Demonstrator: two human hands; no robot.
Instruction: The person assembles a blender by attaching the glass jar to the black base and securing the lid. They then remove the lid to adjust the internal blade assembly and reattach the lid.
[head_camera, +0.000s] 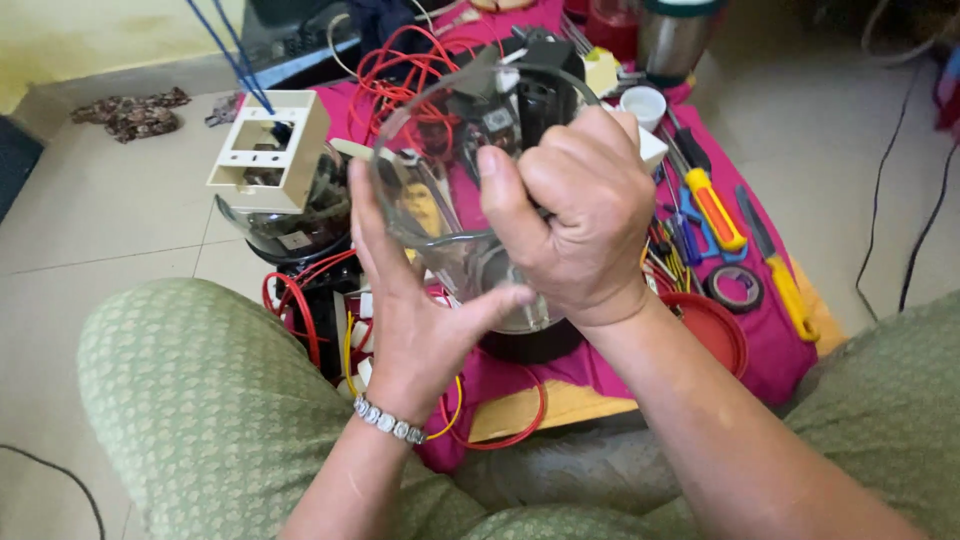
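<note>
Pale tiled floor (110, 215) in daylight, yellowish wall (100, 35) behind, magenta cloth (770, 365) spread over it.

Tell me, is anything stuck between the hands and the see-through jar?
Nothing visible is. The left hand presses its palm and fingers flat against the clear plastic jar, and the right hand wraps straight around its other side. The red wires lie behind it.

Both hands gripping clear plastic jar (470, 200) above pink cloth (770, 360).
Left hand (410, 300) cupping its near-left wall, right hand (580, 215) clamping the right rim; screwdrivers (715, 210) and tape roll (733, 288) lying right.
</note>
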